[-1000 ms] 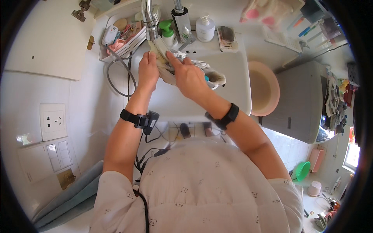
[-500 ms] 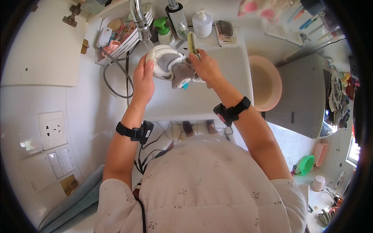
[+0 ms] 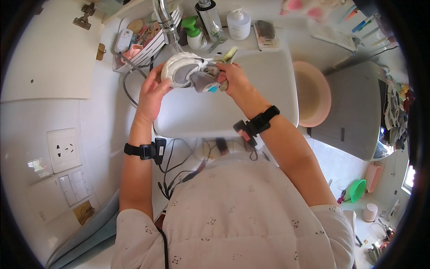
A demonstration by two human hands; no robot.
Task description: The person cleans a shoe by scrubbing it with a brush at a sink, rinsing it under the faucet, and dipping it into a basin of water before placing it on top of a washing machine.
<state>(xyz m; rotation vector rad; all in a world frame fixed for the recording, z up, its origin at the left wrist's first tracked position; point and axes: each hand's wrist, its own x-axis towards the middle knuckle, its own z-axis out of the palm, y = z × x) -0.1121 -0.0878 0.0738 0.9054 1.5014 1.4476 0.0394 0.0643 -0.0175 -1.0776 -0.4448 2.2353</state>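
A white and grey sneaker (image 3: 182, 73) with a small turquoise patch is held up over the white sink (image 3: 201, 121), beneath the chrome faucet (image 3: 169, 29). My left hand (image 3: 153, 92) is closed on one end of it, thumb along the near side. At the other end, my right hand (image 3: 234, 80) grips a pale scrub brush (image 3: 230, 54), whose yellowish bristle end sticks up past the fingers. That hand also lies against the shoe; whether its fingers hold the shoe as well is hidden. A clear streak under the spout looks like running water.
Behind the sink stand a green-topped pump bottle (image 3: 193, 33), a white pump bottle (image 3: 238, 24) and a soap dish (image 3: 266, 35). A white basket (image 3: 152, 47) of small items sits at the left. To the right are a pink basin (image 3: 327, 96) and a grey machine (image 3: 354, 103).
The sneaker has tilted and shifted slightly left beneath the spout, with my left hand moving along. The brush has swung from upright to leaning right in my right hand. The view has shifted a little.
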